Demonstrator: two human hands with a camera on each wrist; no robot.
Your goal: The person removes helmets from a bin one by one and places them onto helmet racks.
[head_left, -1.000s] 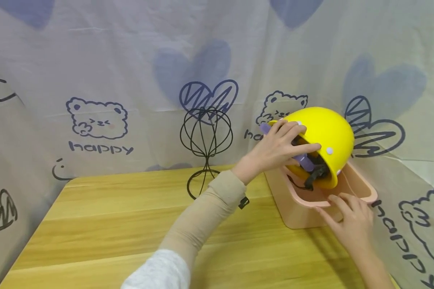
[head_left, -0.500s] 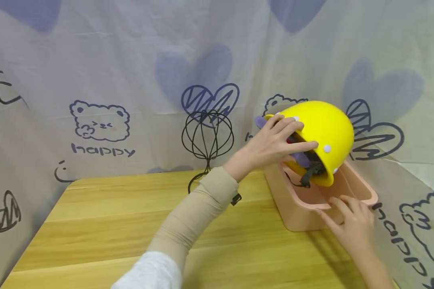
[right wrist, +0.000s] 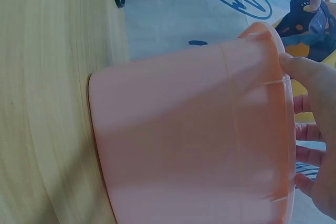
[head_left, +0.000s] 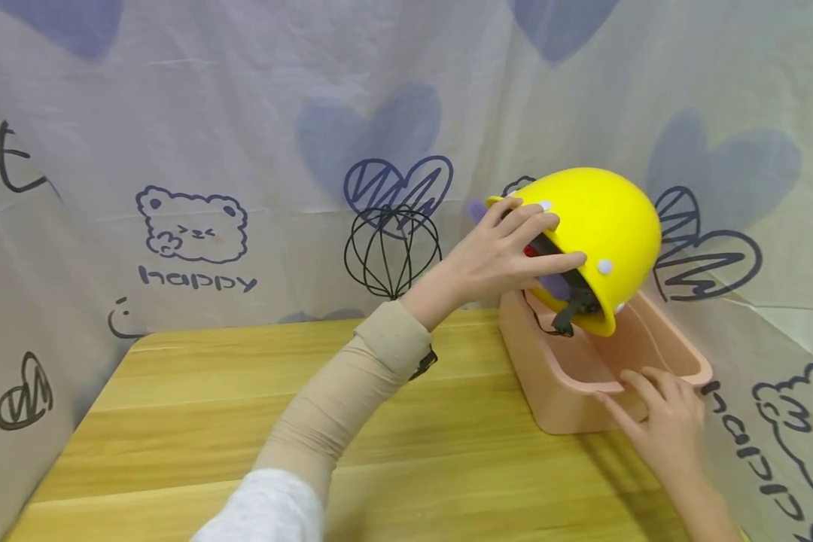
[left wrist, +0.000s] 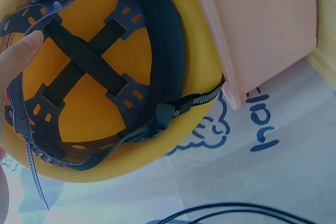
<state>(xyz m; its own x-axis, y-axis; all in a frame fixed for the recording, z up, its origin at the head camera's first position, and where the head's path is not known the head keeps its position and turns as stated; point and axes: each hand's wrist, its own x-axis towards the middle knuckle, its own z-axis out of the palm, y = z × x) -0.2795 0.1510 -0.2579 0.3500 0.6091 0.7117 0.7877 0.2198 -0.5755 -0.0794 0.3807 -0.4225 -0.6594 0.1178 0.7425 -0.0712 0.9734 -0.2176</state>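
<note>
Right hand (head_left: 664, 421): nearest item, at the near right of the wooden table (head_left: 244, 421). It is laid against the near end of the pink bin (head_left: 555, 391), fingers curled over the rim; in the right wrist view the fingertips (right wrist: 307, 129) are seen hooked over the lip of the bin (right wrist: 199, 140). The bin is thus held steady; nothing else is held.

Pink bin: a rectangular tub, set on the table's right side with its long axis running away from the person toward the printed curtain (head_left: 176, 150).

Left hand (head_left: 508, 252): reached forward and to the right across the table, forearm in a tan sleeve (head_left: 352, 384). The brim of the yellow helmet (head_left: 596, 226) is gripped, thumb beneath and fingers spread over the edge; in the left wrist view a fingertip (left wrist: 21, 51) is seen at the rim, beside the dark webbing of the helmet (left wrist: 105, 77).

Yellow helmet: carried above the far half of the bin, clear of it, tilted with its dome up and to the right and its opening turned toward the left hand. A chin strap (head_left: 562, 320) hangs down toward the bin's opening. This hand is the nearer to it; the right hand lies below and nearer the person.

Wire stand (head_left: 391, 252): farthest, black, upright at the curtain, well left of the helmet.
</note>
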